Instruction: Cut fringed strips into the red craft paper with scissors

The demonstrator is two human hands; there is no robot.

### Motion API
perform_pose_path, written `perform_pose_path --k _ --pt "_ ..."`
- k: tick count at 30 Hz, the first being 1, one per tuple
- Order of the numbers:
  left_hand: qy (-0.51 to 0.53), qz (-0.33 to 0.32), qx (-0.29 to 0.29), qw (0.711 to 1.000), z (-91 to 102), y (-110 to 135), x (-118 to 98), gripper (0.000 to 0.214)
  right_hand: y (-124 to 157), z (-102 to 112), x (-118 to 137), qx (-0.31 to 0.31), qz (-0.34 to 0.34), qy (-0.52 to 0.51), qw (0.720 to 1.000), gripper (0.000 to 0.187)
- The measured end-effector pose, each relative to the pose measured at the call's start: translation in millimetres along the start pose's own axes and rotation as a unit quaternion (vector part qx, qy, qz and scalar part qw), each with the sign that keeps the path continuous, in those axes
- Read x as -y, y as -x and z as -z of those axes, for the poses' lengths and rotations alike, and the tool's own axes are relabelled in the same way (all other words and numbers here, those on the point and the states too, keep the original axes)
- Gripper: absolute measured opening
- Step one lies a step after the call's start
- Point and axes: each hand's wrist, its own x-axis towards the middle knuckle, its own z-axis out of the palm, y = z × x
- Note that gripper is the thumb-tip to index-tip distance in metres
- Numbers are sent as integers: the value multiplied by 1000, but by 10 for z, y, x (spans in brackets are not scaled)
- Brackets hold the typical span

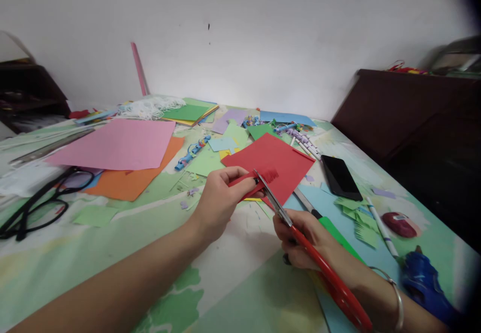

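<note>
My left hand [220, 197] pinches a folded red paper strip [269, 174] between thumb and fingers; its far end looks fringed with fine cuts. My right hand [304, 235] is closed around red-handled scissors [319, 259], whose blades point up and left and meet the strip beside my left fingertips. Behind both hands lies a red sheet of paper [278, 150]. Beneath my right wrist, a tool with a green handle [336, 235] and a metal blade rests on light blue paper [306, 200]; its kind is partly hidden.
Left are black glasses [62, 192], a pink sheet [120, 145] and an orange sheet [131, 185]. Right are a phone [341, 177], green paper scraps [363, 222], a dark red round object [399, 224] and a blue glue gun [423, 278]. White string [152, 107] lies near the wall.
</note>
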Motion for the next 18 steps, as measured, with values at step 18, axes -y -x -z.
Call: perform_pose_path --k 18 --pt "-8 0 13 1000 -9 36 -39 11 21 143 -33 71 66 34 995 29"
